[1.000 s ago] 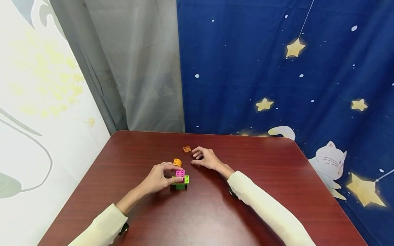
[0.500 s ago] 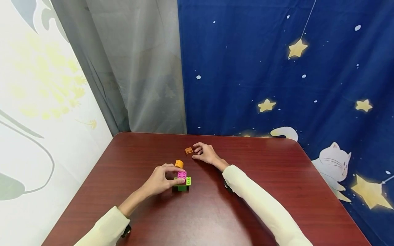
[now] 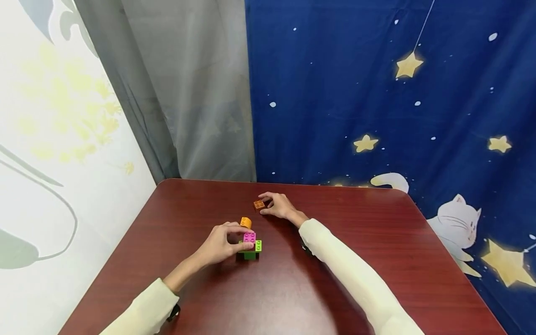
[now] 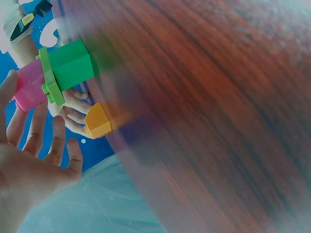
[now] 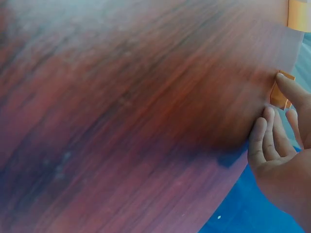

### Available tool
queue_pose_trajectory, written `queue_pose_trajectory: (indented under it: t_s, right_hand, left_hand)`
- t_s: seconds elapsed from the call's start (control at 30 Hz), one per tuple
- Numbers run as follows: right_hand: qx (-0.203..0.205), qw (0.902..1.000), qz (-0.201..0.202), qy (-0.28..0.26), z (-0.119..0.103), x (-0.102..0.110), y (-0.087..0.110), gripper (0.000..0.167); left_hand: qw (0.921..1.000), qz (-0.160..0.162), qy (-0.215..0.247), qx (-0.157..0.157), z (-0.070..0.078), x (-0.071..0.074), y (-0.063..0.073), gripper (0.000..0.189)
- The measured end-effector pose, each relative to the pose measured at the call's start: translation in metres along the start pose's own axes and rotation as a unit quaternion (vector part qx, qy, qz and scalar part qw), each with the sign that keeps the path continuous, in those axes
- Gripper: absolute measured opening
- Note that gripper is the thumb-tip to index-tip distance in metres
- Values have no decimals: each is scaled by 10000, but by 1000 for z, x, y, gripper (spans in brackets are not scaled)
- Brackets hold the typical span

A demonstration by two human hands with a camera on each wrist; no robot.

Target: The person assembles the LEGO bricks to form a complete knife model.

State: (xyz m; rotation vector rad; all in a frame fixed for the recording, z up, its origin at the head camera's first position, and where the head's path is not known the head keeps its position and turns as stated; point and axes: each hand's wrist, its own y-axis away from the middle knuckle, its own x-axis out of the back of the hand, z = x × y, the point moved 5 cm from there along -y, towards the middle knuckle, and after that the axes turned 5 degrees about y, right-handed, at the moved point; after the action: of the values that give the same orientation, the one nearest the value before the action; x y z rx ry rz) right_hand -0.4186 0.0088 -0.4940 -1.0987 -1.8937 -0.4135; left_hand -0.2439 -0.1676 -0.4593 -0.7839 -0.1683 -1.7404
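My left hand (image 3: 219, 244) pinches a pink brick (image 3: 249, 237) between thumb and fingers. That brick sits on a light green plate (image 4: 50, 77), which rests on a dark green brick (image 4: 72, 64). Farther back, my right hand (image 3: 279, 206) has its thumb and index finger on opposite sides of a brown-orange brick (image 3: 259, 205). In the right wrist view the thumb lies against this brown-orange brick (image 5: 280, 95), and the other fingers are loosely bent beside it. Just behind the green stack is a yellow-orange brick (image 3: 245, 223) with a rounded side.
A dark red wooden table (image 3: 335, 260) carries all the bricks. Its far edge runs close to a grey curtain (image 3: 205, 93) and a blue star-patterned curtain (image 3: 326, 93). On the left hangs a white printed cloth (image 3: 50, 195).
My right hand has moved slightly left and away to the brown-orange brick, and its thumb and index finger have come around it. My left hand keeps its pinch on the pink brick.
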Motion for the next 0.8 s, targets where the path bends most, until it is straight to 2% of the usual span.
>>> queue_pose_trajectory:
  t_s: [0.17, 0.37, 0.6, 0.8]
  right_hand:
    - [-19, 9999, -54, 123, -2, -1, -1, 43]
    - [96, 9999, 89, -53, -2, 0, 3, 37]
    - [174, 9994, 87, -270, -1, 6, 19, 35]
    - [459, 9984, -7, -344, -6, 10, 37, 36]
  left_hand:
    - [10000, -31, 70, -24, 1, 1, -1, 36]
    - [10000, -57, 41, 2, 2, 2, -1, 36]
    - [10000, -54, 2, 20, 3, 2, -2, 36]
    - [9999, -86, 16, 120, 2, 1, 1, 36]
